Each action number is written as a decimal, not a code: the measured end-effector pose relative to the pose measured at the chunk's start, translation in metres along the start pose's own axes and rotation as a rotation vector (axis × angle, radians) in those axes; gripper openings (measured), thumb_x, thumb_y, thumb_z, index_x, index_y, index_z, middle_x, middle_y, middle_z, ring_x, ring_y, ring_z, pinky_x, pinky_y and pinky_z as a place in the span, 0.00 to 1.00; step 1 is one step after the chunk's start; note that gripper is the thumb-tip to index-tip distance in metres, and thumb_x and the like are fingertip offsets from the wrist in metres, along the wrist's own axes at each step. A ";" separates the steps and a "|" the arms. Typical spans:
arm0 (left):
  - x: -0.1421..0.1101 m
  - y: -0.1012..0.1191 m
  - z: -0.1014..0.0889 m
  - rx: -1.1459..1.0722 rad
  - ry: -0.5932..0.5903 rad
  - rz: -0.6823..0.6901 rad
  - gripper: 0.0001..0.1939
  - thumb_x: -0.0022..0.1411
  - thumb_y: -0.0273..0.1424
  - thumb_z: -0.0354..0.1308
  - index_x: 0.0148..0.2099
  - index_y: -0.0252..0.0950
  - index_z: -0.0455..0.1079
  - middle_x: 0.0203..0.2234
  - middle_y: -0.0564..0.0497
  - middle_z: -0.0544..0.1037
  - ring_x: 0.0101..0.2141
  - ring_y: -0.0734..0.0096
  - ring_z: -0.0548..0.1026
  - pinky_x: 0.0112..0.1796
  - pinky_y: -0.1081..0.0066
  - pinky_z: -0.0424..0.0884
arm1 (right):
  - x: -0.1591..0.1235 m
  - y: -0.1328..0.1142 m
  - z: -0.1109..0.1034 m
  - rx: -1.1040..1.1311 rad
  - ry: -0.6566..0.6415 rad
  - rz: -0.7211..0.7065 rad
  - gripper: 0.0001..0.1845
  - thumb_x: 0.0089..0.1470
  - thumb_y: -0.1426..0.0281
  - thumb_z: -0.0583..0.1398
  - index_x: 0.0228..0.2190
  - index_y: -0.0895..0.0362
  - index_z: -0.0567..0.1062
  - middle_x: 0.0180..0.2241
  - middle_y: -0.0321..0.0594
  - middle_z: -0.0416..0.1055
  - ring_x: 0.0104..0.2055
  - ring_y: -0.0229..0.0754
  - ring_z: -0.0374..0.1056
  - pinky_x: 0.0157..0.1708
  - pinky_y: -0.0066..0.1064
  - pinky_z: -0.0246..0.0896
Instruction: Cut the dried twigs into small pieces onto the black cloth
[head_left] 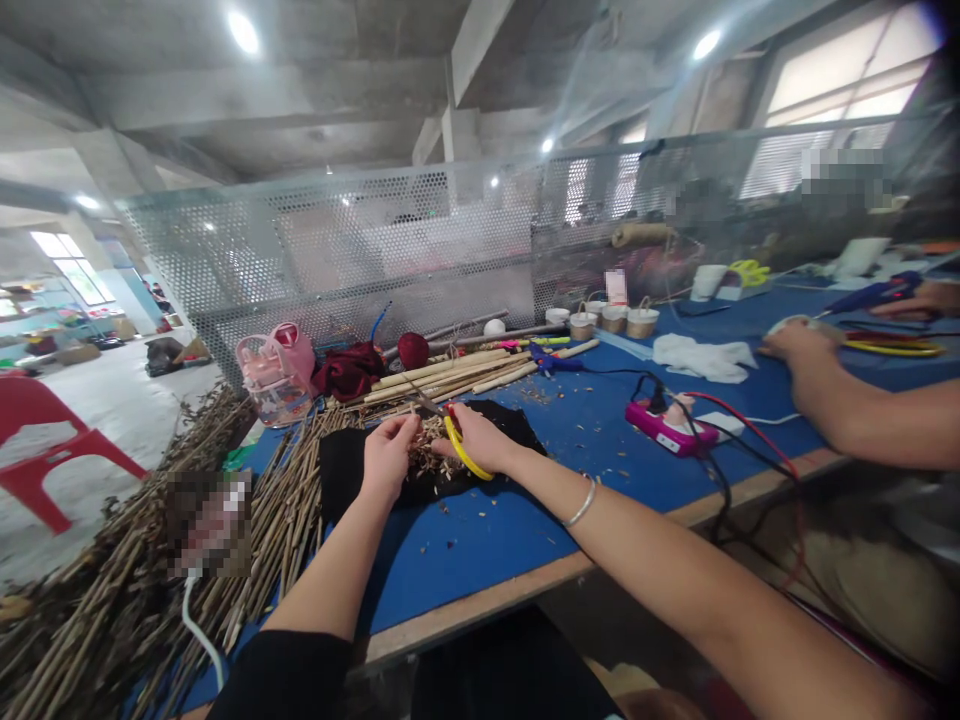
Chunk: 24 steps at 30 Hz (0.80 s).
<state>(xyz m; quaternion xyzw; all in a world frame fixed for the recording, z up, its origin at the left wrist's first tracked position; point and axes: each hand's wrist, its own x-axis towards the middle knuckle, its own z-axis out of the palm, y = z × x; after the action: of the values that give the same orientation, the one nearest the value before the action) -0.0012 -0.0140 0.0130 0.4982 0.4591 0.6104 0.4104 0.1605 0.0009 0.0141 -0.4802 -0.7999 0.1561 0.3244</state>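
My right hand (pixel 477 438) is closed around yellow-handled scissors (pixel 463 450), whose blades point up and to the left. Close beside it, my left hand (pixel 388 455) has its fingers pinched together near the blades; what they hold is too small to make out. Beneath both hands, a heap of short brown plant clippings (pixel 435 462) lies on a black cloth (pixel 341 462). The cloth is spread on a blue-topped table (pixel 450 560).
Dry stalks (pixel 277 520) pile up at the left. Behind my hands lie pale sticks (pixel 442 375), a blue glue gun (pixel 553 360) and a pink bag (pixel 276 365). A purple power strip (pixel 670 430) with cables sits right, near a co-worker's hand (pixel 802 338).
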 end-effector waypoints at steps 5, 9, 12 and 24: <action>0.004 -0.003 -0.003 -0.039 -0.057 0.070 0.14 0.46 0.39 0.60 0.26 0.32 0.68 0.17 0.56 0.66 0.18 0.82 0.59 0.22 0.78 0.56 | -0.002 -0.002 0.004 -0.108 -0.020 -0.112 0.27 0.41 0.53 0.62 0.37 0.59 0.65 0.36 0.44 0.65 0.38 0.43 0.62 0.37 0.32 0.54; 0.005 -0.004 -0.004 -0.073 -0.108 0.066 0.13 0.47 0.37 0.60 0.23 0.33 0.65 0.15 0.57 0.64 0.18 0.82 0.59 0.22 0.78 0.55 | -0.003 -0.002 0.005 -0.108 0.008 -0.133 0.27 0.41 0.54 0.62 0.38 0.59 0.65 0.36 0.43 0.65 0.38 0.43 0.61 0.37 0.32 0.54; 0.004 -0.003 -0.003 -0.152 -0.154 0.046 0.13 0.47 0.38 0.60 0.23 0.33 0.64 0.16 0.57 0.64 0.18 0.81 0.59 0.23 0.77 0.56 | -0.004 -0.004 0.004 -0.079 0.014 -0.127 0.28 0.41 0.53 0.62 0.39 0.59 0.64 0.34 0.42 0.65 0.36 0.42 0.62 0.35 0.31 0.54; 0.000 0.003 -0.004 -0.074 -0.089 0.106 0.12 0.47 0.38 0.60 0.27 0.33 0.68 0.19 0.56 0.68 0.21 0.80 0.63 0.25 0.77 0.59 | -0.008 -0.008 0.006 -0.052 -0.001 -0.001 0.27 0.39 0.49 0.62 0.33 0.58 0.66 0.25 0.35 0.67 0.25 0.35 0.61 0.23 0.24 0.47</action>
<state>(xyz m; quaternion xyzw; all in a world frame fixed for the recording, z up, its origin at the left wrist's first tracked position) -0.0049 -0.0155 0.0156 0.5331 0.3906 0.6250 0.4155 0.1533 -0.0095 0.0112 -0.4881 -0.8039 0.1354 0.3117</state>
